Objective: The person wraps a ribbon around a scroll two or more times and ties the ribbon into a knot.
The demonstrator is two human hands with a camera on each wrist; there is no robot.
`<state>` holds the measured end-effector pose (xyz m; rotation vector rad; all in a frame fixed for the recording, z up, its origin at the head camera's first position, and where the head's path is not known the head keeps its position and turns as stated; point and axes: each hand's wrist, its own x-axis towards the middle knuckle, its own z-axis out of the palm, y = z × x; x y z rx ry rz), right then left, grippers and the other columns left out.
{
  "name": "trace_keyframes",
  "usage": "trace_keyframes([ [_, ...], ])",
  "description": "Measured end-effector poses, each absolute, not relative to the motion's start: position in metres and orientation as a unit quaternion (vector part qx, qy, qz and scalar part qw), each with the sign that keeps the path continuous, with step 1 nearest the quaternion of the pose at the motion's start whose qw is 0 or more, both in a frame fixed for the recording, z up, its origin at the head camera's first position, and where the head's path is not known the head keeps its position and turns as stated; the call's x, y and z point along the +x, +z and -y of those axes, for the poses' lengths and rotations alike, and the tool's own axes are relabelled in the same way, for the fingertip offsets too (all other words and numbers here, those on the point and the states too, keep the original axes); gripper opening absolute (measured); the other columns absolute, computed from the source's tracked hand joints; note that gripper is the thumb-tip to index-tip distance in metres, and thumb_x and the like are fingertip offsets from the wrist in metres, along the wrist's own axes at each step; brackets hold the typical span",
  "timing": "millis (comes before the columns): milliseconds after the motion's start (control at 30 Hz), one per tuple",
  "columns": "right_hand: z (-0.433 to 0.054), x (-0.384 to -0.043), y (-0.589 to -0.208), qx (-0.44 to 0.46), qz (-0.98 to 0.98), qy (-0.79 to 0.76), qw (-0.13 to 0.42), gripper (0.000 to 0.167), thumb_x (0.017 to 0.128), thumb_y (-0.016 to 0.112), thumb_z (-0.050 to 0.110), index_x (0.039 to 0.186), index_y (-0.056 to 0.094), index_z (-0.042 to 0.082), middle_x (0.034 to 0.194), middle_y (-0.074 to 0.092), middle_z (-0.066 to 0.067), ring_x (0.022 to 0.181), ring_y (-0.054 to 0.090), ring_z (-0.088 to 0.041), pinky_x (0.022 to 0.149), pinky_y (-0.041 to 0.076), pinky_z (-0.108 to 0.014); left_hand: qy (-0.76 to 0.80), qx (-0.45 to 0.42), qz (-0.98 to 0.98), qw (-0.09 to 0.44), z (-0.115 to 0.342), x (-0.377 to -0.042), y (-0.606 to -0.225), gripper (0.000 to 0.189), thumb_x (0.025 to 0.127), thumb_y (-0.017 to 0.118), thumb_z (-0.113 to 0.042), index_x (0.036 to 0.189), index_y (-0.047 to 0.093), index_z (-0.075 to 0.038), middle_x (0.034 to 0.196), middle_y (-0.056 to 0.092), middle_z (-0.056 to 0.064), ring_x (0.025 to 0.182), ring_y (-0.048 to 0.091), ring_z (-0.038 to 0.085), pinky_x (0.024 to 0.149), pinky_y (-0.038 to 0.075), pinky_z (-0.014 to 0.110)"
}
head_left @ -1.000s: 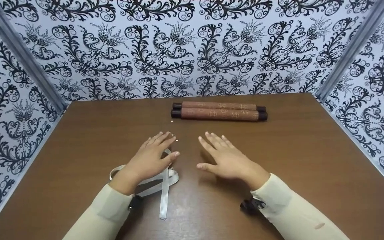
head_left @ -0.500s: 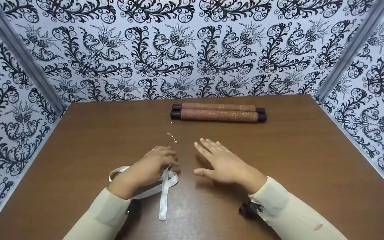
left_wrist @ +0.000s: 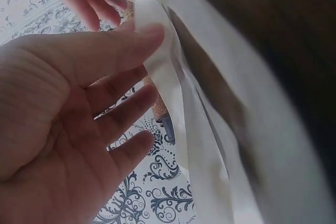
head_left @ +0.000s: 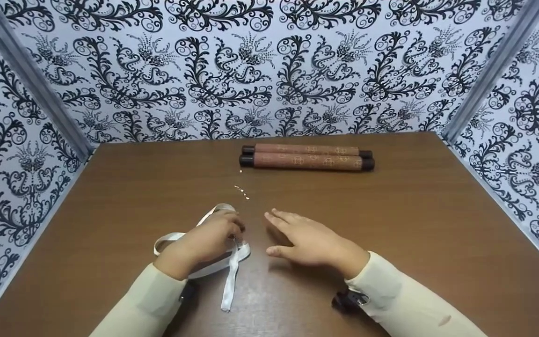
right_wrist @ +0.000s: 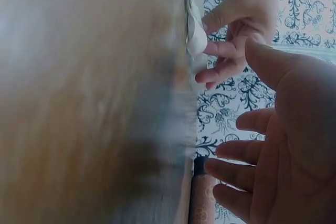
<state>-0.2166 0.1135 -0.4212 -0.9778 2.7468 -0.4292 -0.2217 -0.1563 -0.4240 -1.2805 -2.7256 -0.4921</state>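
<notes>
A white ribbon lies in loose loops on the left half of the table, one loose end trailing toward the near edge. My left hand is over it, and thumb and index finger pinch the ribbon in the left wrist view. The right wrist view shows the same pinch on the ribbon, with the other fingers bent. To the right, my right hand hovers palm down with straight fingers and holds nothing. Part of the ribbon is hidden under the left hand and wrist.
Two brown patterned scrolls with dark end knobs lie side by side near the back of the wooden table. Small bright specks show on the tabletop before them. Patterned walls enclose the back and sides.
My left hand has drawn back a little, its spread fingers curling in to pinch the ribbon. The right hand has shifted slightly nearer and to the left. The scrolls stay put.
</notes>
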Motion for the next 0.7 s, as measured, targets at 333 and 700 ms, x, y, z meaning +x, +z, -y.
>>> trace_keyframes([
  [333,-0.103,-0.208,-0.423,-0.334,-0.913,-0.192,0.132,0.078,0.101,0.058,0.058,0.161,0.038,0.013,0.164,0.042,-0.009,0.152,0.04,-0.026,0.124,0.034,-0.047,-0.173,-0.414,0.89,0.081,0.149,-0.219,-0.422,0.011,0.08,0.076,0.0,0.076,0.073,-0.01,0.096,0.073,0.003,0.095,0.063,0.024,0.094,0.047,0.041],
  [700,-0.097,-0.205,-0.428,-0.347,-0.887,-0.277,0.127,0.064,0.102,0.061,0.051,0.149,0.054,0.009,0.145,0.062,-0.009,0.136,0.057,-0.026,0.116,0.044,-0.048,-0.199,-0.369,0.907,0.04,0.137,-0.214,-0.418,0.005,0.091,0.076,-0.006,0.09,0.073,-0.01,0.087,0.075,0.0,0.088,0.071,0.02,0.113,0.045,0.057],
])
